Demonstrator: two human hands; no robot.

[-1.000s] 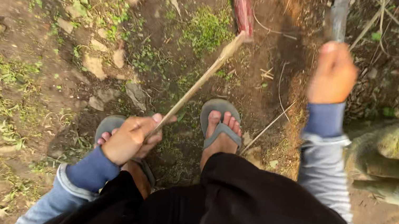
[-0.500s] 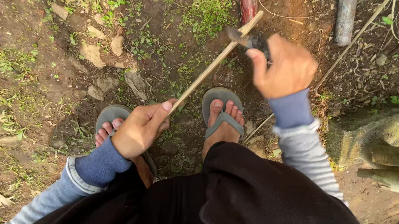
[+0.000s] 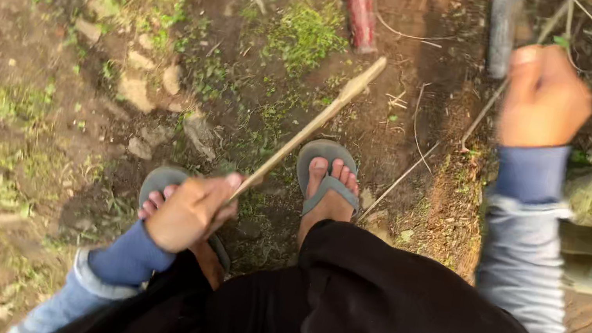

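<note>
Here, the left hand (image 3: 190,209) grips a thin stick (image 3: 309,131) angled far-right, exposing its tip; the right hand (image 3: 544,99) clenches a blurred tool (image 3: 503,25), raised.

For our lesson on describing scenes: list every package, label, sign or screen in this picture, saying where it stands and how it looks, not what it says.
None in view: only bare ground with grass, a thin pale stick in the left hand, and the right hand closed on a dark tool.
</note>
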